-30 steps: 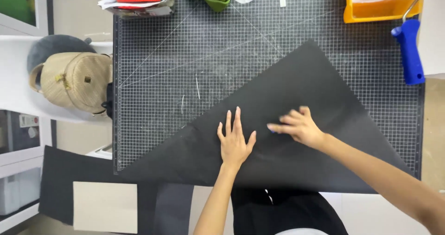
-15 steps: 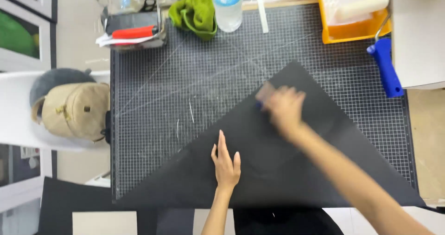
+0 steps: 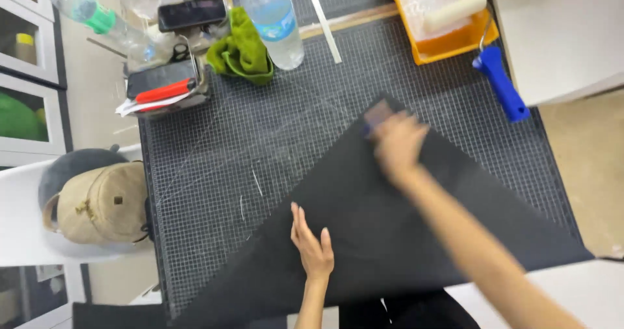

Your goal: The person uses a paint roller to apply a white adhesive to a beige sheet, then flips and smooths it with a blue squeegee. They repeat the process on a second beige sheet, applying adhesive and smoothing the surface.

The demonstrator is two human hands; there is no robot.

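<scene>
Open grid to your left, clutter along the far edge

Left of the black sheet, the cutting mat lies bare, so your left hand can pass there. Along the far edge stand a water bottle, a green cloth, a paint tray and a blue-handled roller, just beyond your blurred right hand.

A paint roller in its orange tray (blue-handled), green cloth, tan cap.
</scene>
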